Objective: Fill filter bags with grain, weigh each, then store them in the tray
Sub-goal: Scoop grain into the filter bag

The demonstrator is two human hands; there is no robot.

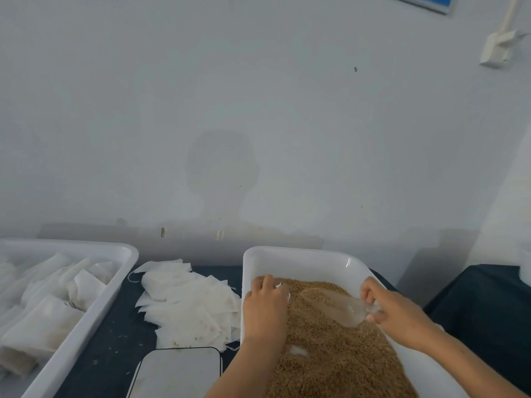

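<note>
Grain (339, 360): I am seeing a heap of small golden-brown kernels filling the near part of the white grain tray (301, 259), with the tray's far end showing bare white.
Left hand (265, 307): I am watching it resting knuckles-up on the grain at the tray's left wall; its fingers (268, 282) are curling round a small white filter bag (283, 290), of which only a corner is showing.
Right hand (396, 311): its fingers are pinching the handle end of a clear plastic scoop (342, 307), which is lying low across the grain and pointing left.
Empty bags (186, 305): a loose pile of flat white squares, some with thin strings, is lying on the dark table (115, 340) between the two trays.
Storage tray (94, 308): a second white tray at the left is holding filled bags (57, 305), pale and puffy, lying in rows.
Scale (178, 372): a flat grey plate with a dark rim is sitting at the near edge, just left of the grain tray.
Writing: I am finding no legible label or brand.
</note>
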